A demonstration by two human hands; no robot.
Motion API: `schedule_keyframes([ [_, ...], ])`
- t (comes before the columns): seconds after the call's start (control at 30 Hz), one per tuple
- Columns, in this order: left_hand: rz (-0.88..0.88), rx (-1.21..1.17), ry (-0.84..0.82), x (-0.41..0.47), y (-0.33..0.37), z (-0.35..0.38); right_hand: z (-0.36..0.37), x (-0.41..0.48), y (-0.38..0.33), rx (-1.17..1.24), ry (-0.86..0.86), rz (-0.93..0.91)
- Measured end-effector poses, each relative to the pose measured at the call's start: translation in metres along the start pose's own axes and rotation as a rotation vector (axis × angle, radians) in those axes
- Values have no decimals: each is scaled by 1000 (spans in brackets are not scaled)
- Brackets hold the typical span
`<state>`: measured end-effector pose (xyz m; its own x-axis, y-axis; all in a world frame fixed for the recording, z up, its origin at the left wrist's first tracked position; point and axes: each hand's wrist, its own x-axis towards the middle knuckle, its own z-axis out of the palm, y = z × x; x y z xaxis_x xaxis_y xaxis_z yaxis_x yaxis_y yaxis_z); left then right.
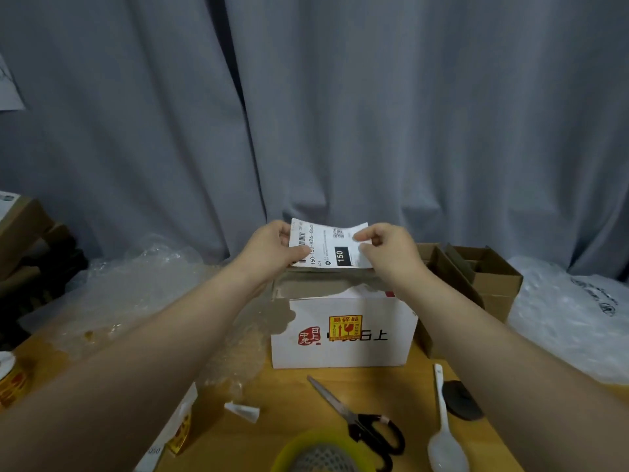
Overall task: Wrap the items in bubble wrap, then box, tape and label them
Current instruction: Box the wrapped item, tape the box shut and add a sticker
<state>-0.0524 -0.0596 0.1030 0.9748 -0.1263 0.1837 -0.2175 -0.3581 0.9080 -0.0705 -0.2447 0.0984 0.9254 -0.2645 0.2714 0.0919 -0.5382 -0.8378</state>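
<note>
White shipping label (pixel 328 245) pinched at both ends by 2 hands | left hand (pixel 272 247) on barcode end, right hand (pixel 388 250) on opposite corner | long axis left-right | box (pixel 343 332) directly beneath (contact unclear) | hands equally near.

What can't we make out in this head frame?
- Top of the white box: head view, hidden by the label, left hand and right hand; taped or not, cannot tell.
- Label's small print: too small.
- Tape roll: cut off by the left edge.
- Green bowl: cut off by the bottom edge.
- Inside of the brown carton: hidden by its own walls.
</note>
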Motion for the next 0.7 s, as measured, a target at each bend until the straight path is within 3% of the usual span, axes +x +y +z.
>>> schedule_keyframes([
  [0.23,-3,508,54,17,-17,21,12,11,27,-150,-58,18],
  [0.37,-12,684,-4,22,-15,25,14,15,34,-283,-55,-21],
  [0.7,-51,771,-86,28,-10,27,13,14,31,-389,-7,-36],
])
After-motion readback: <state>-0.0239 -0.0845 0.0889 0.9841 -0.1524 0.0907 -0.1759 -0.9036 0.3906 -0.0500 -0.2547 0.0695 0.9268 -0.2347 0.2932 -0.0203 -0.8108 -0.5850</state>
